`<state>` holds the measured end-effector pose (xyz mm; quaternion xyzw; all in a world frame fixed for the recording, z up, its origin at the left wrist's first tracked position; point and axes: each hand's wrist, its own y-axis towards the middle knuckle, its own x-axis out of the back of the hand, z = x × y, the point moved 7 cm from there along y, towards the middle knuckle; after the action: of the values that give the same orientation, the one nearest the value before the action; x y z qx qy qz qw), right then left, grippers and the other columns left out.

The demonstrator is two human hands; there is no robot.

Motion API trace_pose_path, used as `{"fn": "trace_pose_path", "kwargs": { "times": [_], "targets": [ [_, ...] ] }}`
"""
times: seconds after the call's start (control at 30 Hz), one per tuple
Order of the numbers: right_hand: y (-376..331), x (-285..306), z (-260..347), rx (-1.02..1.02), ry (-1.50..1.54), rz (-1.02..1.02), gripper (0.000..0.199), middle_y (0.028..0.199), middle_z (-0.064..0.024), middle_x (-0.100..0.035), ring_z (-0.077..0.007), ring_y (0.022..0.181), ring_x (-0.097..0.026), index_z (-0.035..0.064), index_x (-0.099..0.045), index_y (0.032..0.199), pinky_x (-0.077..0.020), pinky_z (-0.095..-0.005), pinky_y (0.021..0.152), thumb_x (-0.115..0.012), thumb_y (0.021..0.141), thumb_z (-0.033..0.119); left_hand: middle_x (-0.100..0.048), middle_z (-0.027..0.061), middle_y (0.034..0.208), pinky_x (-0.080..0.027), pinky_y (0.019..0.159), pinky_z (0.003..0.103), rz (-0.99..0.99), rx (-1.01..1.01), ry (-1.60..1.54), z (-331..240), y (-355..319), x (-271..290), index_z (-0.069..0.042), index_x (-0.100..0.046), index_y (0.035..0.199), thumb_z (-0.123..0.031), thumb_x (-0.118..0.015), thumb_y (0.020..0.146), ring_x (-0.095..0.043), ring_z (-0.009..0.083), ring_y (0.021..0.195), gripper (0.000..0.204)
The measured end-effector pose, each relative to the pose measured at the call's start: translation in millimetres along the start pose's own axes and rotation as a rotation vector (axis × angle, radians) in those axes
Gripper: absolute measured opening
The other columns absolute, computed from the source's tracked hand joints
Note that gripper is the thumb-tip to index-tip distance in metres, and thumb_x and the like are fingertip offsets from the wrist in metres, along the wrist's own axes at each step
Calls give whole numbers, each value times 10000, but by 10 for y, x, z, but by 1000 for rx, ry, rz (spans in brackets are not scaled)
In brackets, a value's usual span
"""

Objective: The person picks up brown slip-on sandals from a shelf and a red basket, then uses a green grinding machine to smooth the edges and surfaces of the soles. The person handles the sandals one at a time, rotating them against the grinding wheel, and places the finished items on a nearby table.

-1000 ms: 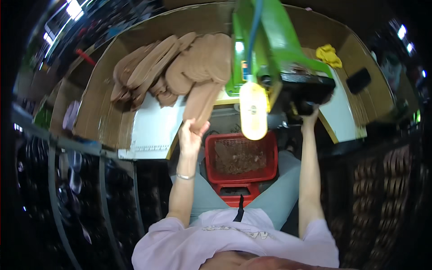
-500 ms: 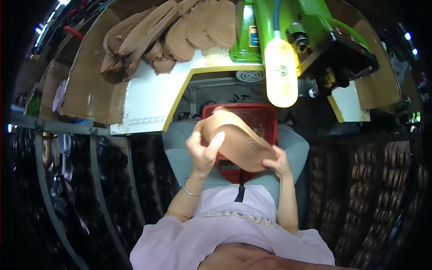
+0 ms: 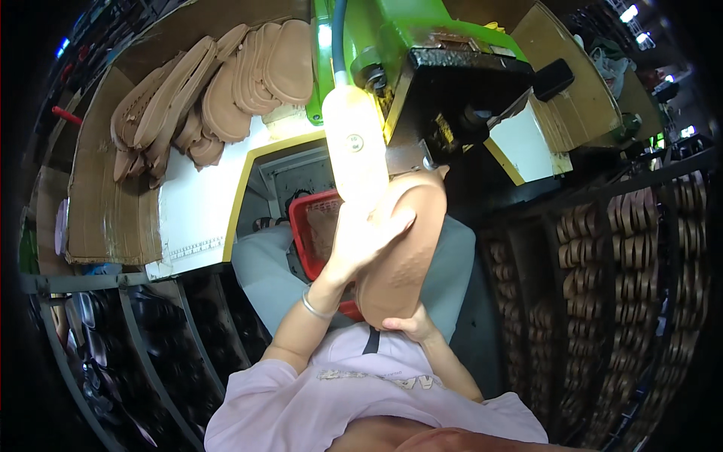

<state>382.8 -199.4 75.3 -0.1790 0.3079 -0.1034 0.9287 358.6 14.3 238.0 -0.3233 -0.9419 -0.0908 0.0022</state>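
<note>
A tan shoe sole (image 3: pixel 410 256) is held lengthwise in front of me, with a textured patch near its close end. My left hand (image 3: pixel 369 241) grips its left edge, the thumb lying across the upper face and the other fingers partly out of sight. At the near end my right hand (image 3: pixel 416 325) is closed on the sole, thumb on top. The sole's far end is up at the metal working part (image 3: pixel 407 160) of a green machine (image 3: pixel 422 26) with a black head (image 3: pixel 459 90). Whether they touch, I cannot tell. A glaring lamp (image 3: pixel 352 143) hangs beside it.
More tan soles (image 3: pixel 226 90) are piled on the white table (image 3: pixel 192 203), beside a cardboard wall (image 3: pixel 94 173). Below the sole, a red basket (image 3: pixel 301 226) stands between my legs. Racks of dark footwear (image 3: pixel 166 324) and stacked brown pieces (image 3: pixel 580 294) flank me.
Both hands have turned the sole from slanting crosswise to nearly lengthwise and brought its far end up to the machine. The view has swung to the right.
</note>
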Motion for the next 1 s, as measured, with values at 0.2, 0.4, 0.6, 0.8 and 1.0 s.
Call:
{"fn": "trace_pose_path", "kwargs": {
  "times": [0.2,0.4,0.6,0.8,1.0],
  "targets": [
    [-356,434,281,106,58,-238,673,1178,-141,-569,-218,1081,-561,-75,-444,1253,-454,-343,944,-711,635,-42,-656,67,986,-494,787,249,-51,225,-275,415,-273,68,73,-614,1102,-38,-675,811,-599,105,848,317],
    [-508,1074,1249,671,47,-612,406,1109,-126,-545,-234,1051,-542,26,-451,1060,-441,-375,954,-635,700,-12,-621,79,1051,-473,844,245,-46,188,-401,428,-202,-56,62,-556,1170,13,-669,796,-588,114,948,394],
    [-218,1252,2157,909,-1,-630,342,1097,-110,-544,-216,1041,-527,14,-455,1103,-411,-358,955,-622,812,79,-620,89,1058,-469,859,256,-85,219,-542,190,-123,-194,59,-545,1173,28,-668,790,-588,126,960,403],
    [2,1298,803,376,148,-407,357,1084,-98,-579,-207,1035,-562,55,-487,1040,-443,-366,947,-652,734,-30,-650,82,981,-483,806,246,-96,100,-233,417,-74,-119,49,-614,1077,-9,-681,793,-603,120,877,298],
    [-205,868,255,327,261,-398,396,1125,-125,-565,-216,1071,-551,55,-464,1067,-430,-381,957,-662,744,-60,-661,72,933,-486,763,230,-107,43,-299,409,-58,27,41,-630,1033,-33,-710,778,-603,109,807,278]
  ]
}}
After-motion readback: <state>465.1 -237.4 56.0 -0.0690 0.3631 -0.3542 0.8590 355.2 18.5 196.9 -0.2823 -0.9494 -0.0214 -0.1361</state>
